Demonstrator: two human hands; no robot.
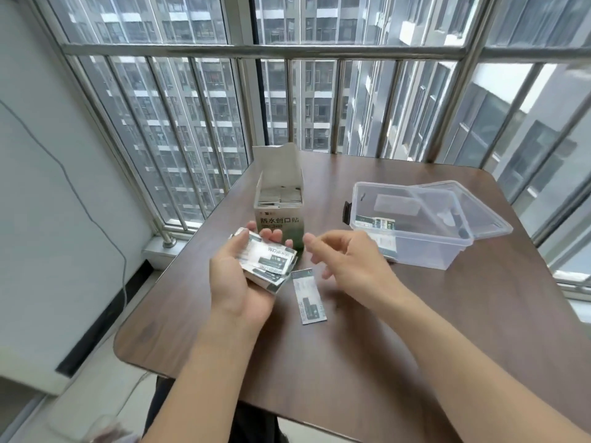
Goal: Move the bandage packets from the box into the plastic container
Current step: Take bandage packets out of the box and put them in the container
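One dark brown wood-grain bench (415, 330) with rounded corners carries everything. Right of the box stands one clear plastic container (425, 247), rectangular, with its clear lid (473, 212) lying askew across its far right rim; through its wall a few white-and-green bandage packets (382, 223) show inside, their number too blurred to count. One white-and-green cardboard box (278, 206), upright with its top flap raised, stands toward the far side of the bench; packets are packed on edge inside it, too many to count. In front of the box, the left hand (238, 273) has its fingers curled under and its thumb laid over a small stack of flat packets (267, 260), at least three by the visible edges. Just right of the box's front, the right hand (345, 260) hovers with loosely bent fingers, gripping nothing. One single flat white-and-green packet (308, 295) lies on the bench in front of the box, between the two hands.
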